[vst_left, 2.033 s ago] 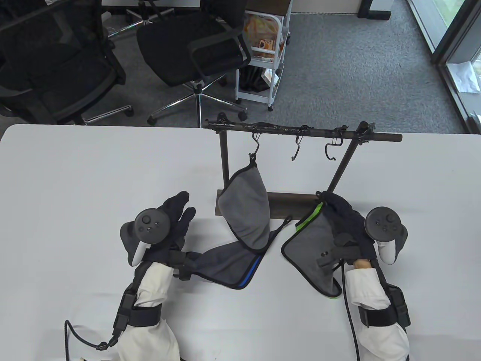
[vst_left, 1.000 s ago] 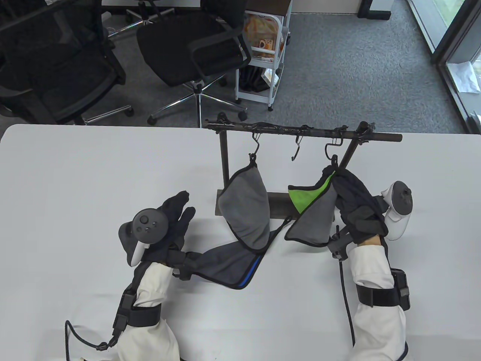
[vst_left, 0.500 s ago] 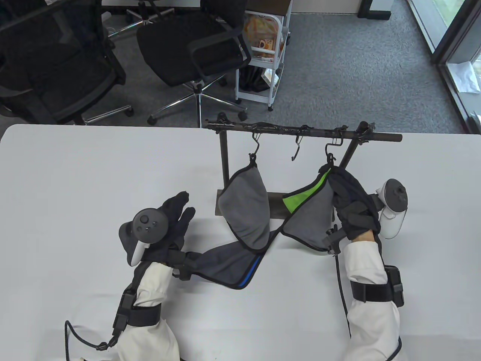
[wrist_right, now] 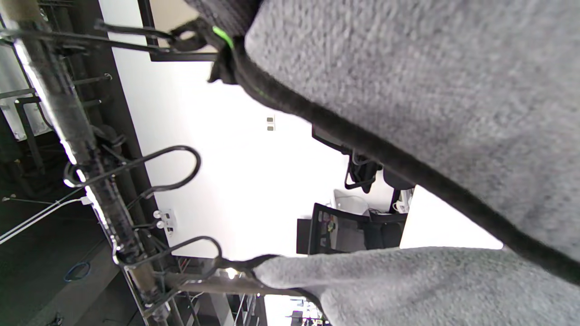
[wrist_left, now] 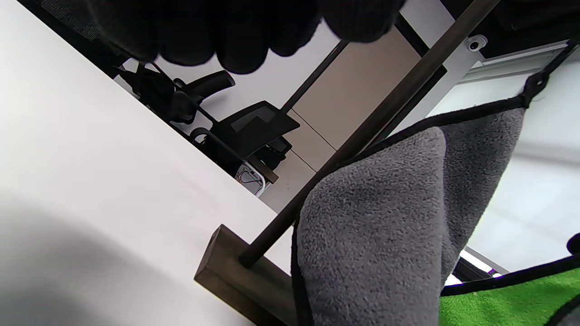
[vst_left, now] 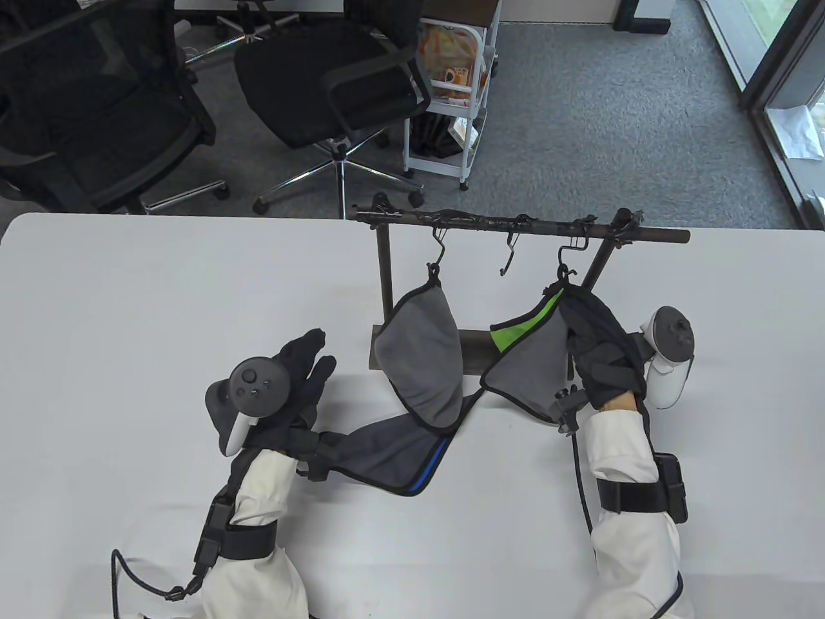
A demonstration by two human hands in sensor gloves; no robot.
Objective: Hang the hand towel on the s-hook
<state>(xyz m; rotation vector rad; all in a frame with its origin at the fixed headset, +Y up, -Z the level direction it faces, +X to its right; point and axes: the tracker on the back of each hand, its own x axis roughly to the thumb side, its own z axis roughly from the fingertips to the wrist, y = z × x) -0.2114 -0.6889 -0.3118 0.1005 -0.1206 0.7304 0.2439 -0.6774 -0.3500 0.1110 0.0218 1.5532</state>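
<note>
Your right hand (vst_left: 602,361) is raised at the rack's right end, gripping the top corner of the green-trimmed towel (vst_left: 528,371), fingers pointing up at the right s-hook (vst_left: 567,258). The towel's loop sits right at that hook just above your fingertips; I cannot tell whether it is actually on the hook. The rest of the towel droops down and to the left of your palm, green underside showing, lower edge touching the white table (vst_left: 129,309).

Your left hand (vst_left: 283,387) lies flat on the table, fingers spread and loose, grasping nothing. Your left forearm rests on the blue-trimmed towel (vst_left: 393,451), which lies on the table to the right of that wrist.

Just right of your left fingers, a grey towel (vst_left: 422,348) hangs by its loop from the left s-hook (vst_left: 438,251). The middle s-hook (vst_left: 509,255) hangs bare between the two, left of your right hand.

All hooks hang from the dark rack bar (vst_left: 515,224), above both hands, on two posts set in a wooden base (vst_left: 477,351).

Right wrist view: towel fabric fills most of the frame, with hooks and bar to the left.
</note>
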